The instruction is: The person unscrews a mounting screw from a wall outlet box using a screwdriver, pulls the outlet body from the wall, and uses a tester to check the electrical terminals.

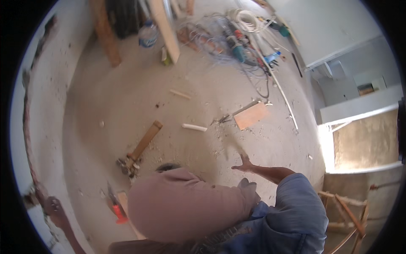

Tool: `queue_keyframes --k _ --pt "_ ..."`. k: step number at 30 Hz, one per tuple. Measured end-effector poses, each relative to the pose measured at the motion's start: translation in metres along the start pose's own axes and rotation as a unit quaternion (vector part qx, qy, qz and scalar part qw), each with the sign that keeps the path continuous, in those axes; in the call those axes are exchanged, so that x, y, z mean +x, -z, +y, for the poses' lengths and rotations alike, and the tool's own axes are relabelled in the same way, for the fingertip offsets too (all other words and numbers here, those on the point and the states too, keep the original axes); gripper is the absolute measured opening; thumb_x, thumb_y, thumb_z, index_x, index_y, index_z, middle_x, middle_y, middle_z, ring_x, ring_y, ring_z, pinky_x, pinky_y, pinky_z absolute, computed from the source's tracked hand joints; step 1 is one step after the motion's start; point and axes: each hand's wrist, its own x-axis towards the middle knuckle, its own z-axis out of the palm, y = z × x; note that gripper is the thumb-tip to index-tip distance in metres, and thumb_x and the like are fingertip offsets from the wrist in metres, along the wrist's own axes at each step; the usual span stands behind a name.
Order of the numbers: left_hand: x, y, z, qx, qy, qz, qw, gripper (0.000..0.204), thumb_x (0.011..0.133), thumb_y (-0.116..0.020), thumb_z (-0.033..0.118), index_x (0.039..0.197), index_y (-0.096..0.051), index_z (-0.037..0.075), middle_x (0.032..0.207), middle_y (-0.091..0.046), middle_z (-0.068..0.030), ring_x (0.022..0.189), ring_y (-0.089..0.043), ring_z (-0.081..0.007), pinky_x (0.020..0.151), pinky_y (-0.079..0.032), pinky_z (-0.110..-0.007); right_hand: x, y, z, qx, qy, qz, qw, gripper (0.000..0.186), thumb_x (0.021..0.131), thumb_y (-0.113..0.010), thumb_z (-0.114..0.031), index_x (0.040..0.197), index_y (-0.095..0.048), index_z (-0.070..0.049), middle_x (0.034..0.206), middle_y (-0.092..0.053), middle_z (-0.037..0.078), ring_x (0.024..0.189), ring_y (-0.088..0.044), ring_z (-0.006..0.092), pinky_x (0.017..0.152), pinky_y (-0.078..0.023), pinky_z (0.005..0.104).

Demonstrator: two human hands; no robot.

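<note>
Spreading widest, the dusty floor [118, 93] meets a pale wall [63, 76] on the left, scored by a long rough groove [27, 114]. Lying on the floor are a brown length of wood [146, 139] and a flat reddish block [250, 115]. The right hand [244, 164] hangs bare with fingers spread, nearer that block; the left hand [55, 207] is beside the groove, its grip and contact impossible to tell. Smallest, a short white tube [194, 127] lies between wood and block.
</note>
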Motion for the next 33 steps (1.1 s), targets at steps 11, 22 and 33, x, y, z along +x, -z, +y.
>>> queue_keyframes --k 11,22,33 --pt "0.102 -0.042 0.214 -0.217 -0.137 -0.110 0.960 0.002 0.086 -0.061 0.004 0.087 -0.060 0.004 0.073 -0.062 -0.0108 0.061 -0.060 -0.0226 0.059 -0.048 -0.034 0.027 0.003 0.029 0.139 0.030 0.009 0.990 0.134 0.060 -0.070 -0.084 0.157 -0.018 -0.008 0.158 -0.006 0.032 0.147 -0.016 0.0450 0.119 -0.024 0.0458" --pt "0.094 -0.149 0.394 -0.252 -0.209 -0.257 0.909 0.010 0.083 -0.065 0.009 0.086 -0.060 0.001 0.076 -0.064 -0.0140 0.068 -0.065 -0.0276 0.064 -0.052 -0.037 0.067 -0.041 0.124 -0.048 0.200 -0.058 0.977 0.093 0.088 -0.044 -0.074 0.158 -0.016 -0.020 0.160 0.008 0.029 0.147 -0.003 0.0512 0.120 -0.018 0.0552" --pt "0.096 -0.221 0.652 -0.189 -0.333 -0.354 0.853 0.016 0.082 -0.066 0.016 0.087 -0.058 0.003 0.078 -0.063 -0.0132 0.067 -0.064 -0.0253 0.064 -0.051 -0.037 0.046 -0.053 0.059 0.254 0.077 -0.095 0.959 0.097 0.089 -0.038 -0.077 0.158 -0.014 -0.014 0.156 0.016 0.035 0.146 0.006 0.0523 0.120 -0.012 0.0577"
